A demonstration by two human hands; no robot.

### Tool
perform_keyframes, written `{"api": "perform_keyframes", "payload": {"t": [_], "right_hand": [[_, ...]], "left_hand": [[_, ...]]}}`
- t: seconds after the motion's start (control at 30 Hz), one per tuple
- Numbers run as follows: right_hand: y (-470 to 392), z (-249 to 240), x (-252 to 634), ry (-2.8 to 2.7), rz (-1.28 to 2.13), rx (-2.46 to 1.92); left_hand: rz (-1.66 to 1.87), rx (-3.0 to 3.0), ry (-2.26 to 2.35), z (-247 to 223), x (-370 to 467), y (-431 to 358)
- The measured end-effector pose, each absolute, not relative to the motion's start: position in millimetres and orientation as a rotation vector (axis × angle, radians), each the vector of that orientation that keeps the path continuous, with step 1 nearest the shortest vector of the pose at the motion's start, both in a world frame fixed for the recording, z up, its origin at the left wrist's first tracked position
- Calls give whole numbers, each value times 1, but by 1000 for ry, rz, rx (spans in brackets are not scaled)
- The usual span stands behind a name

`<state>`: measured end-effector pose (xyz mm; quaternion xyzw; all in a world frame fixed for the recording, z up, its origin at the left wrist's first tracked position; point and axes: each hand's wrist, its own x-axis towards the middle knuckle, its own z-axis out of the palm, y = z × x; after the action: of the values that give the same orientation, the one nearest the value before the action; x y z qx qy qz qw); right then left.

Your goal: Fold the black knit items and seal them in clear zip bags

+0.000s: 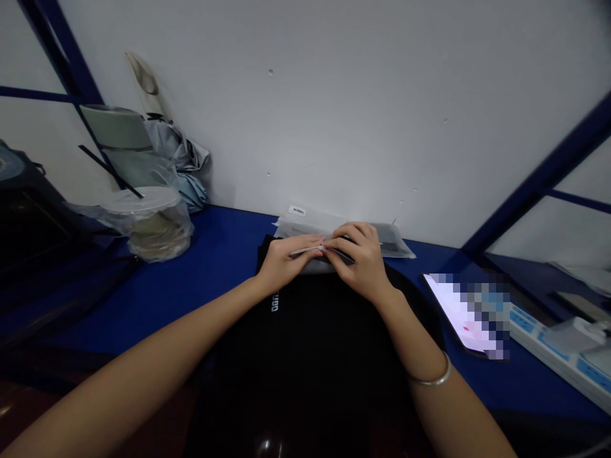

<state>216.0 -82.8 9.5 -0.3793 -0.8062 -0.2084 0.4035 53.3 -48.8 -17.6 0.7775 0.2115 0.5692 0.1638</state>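
My left hand (pixel 284 259) is closed in a pinch on the pale edge of a frosted plastic bag (pixel 316 266). From the other side my right hand (pixel 359 259) pinches the same edge, its fingertips nearly meeting the left ones at a small whitish bit. What exactly the right fingertips grip there is partly hidden. Below both hands spreads a black garment (pixel 324 331) with white lettering at its left. Just behind the hands lie a frosted bag with a white label (pixel 296 210) and another bag with dark contents (pixel 394 240).
On the blue table (pixel 224 248) at left stand a lidded cup in plastic wrap (pixel 160 232), a pale green container (pixel 117 130) and a folded umbrella (pixel 174 146). At right lie a lit phone (pixel 453 312) and a power strip (pixel 548 350). A white wall (pixel 334 114) rises behind.
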Motion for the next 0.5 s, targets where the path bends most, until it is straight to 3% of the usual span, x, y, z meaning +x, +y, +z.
{"api": "perform_keyframes", "payload": {"t": [0.5], "right_hand": [[-84, 18, 224, -2122, -438, -996]], "left_hand": [[1748, 2471, 477, -15, 53, -45]]}}
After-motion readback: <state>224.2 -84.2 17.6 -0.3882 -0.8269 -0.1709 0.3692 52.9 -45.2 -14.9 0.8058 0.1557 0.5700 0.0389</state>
